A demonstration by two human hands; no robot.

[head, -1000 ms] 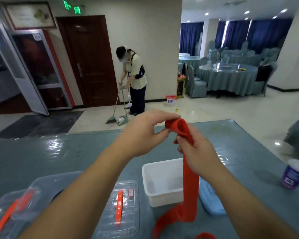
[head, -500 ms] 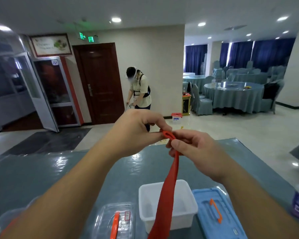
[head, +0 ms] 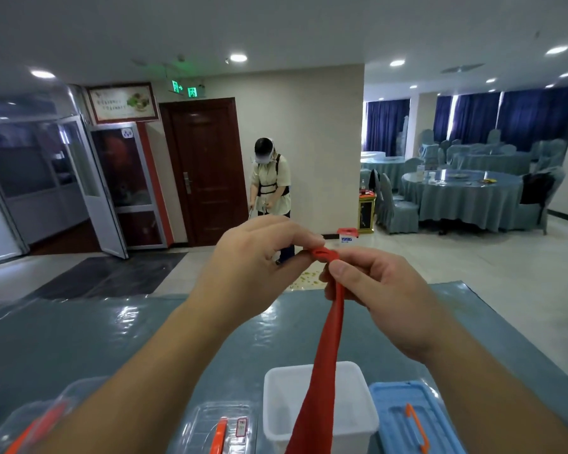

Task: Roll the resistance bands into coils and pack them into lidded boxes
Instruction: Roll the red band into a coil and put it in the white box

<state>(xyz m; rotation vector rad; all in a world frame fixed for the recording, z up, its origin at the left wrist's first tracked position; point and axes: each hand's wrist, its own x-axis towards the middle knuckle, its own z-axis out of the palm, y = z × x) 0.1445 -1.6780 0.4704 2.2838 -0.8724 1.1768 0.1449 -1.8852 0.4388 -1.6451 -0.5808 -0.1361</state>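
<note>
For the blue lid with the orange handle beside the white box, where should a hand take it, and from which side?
Judging by its pose, take the blue lid by its raised orange handle, coming from above: the lid lies flat on the table and the handle stands proud along its middle.

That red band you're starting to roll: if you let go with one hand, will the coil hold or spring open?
Probably springs open. The red band hangs limp and flat from the coil, so it looks floppy and light. Only a turn or two is wound where the left hand and right hand pinch it, so it likely needs both.
</note>
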